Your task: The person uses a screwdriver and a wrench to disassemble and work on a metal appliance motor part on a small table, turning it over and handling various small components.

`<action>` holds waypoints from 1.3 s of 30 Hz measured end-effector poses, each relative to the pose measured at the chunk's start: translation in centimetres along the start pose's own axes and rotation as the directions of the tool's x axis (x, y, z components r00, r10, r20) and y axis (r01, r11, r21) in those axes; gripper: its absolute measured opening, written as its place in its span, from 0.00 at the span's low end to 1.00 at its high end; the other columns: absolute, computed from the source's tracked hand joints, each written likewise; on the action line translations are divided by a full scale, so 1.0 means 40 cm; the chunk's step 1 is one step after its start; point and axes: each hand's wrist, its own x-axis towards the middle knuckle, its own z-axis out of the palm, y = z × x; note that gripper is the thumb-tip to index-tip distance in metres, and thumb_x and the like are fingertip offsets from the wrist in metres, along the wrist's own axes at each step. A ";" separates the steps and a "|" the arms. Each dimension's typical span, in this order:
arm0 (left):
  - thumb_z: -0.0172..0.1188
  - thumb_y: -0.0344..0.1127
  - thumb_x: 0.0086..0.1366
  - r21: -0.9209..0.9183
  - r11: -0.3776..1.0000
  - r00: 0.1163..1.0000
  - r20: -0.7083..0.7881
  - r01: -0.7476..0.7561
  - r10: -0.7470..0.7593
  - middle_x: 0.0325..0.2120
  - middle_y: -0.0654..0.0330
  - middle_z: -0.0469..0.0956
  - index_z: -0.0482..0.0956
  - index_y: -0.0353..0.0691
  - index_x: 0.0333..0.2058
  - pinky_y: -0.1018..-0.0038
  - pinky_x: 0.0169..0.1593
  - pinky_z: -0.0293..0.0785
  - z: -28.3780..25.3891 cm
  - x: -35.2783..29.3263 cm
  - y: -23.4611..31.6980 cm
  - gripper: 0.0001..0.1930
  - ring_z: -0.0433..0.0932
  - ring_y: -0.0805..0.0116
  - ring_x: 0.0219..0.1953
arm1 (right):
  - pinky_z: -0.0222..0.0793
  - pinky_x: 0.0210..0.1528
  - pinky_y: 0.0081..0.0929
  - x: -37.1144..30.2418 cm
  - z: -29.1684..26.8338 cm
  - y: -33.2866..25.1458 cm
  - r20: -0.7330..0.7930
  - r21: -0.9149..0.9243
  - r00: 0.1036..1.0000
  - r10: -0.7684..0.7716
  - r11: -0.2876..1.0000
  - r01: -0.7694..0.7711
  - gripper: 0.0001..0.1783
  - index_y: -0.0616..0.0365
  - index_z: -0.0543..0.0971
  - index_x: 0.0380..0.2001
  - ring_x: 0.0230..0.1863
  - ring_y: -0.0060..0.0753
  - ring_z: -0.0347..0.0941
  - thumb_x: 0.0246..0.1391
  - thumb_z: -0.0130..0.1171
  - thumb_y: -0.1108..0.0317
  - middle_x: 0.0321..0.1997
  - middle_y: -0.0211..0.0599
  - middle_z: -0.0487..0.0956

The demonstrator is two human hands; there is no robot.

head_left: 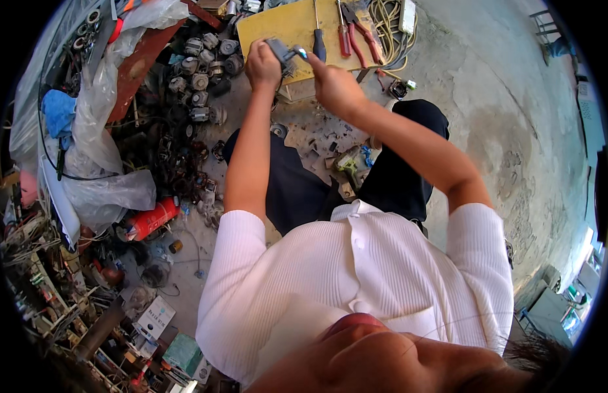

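Note:
My left hand (261,67) is closed around a grey, boxy metal part (278,50), held above the near edge of a low yellow-topped table (268,26). Close on its right, my right hand (340,88) is closed, with the index finger stretched toward the part. A small shiny metal piece (299,51) shows at that fingertip; its kind and the rest of it are hidden. On the tabletop beyond lie a dark-handled screwdriver (319,47), a red-handled screwdriver (344,40) and red-handled pliers (364,42).
Coiled cable (389,36) and a white power strip (407,16) lie right of the table. Small motors (200,81) are heaped to the left, near plastic sheeting (98,157) and a red cylinder (152,219). A green power drill (346,164) rests on the floor between my legs.

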 end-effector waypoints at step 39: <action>0.38 0.46 0.72 0.101 0.993 0.994 0.102 -0.055 0.045 0.45 0.45 0.80 0.79 0.39 0.47 0.53 0.55 0.68 -0.006 -0.014 0.022 0.22 0.75 0.41 0.51 | 0.71 0.42 0.52 -0.069 0.176 0.127 -0.067 0.184 0.986 -0.150 0.970 0.160 0.41 0.59 0.42 0.74 0.38 0.66 0.74 0.64 0.49 0.71 0.43 0.61 0.75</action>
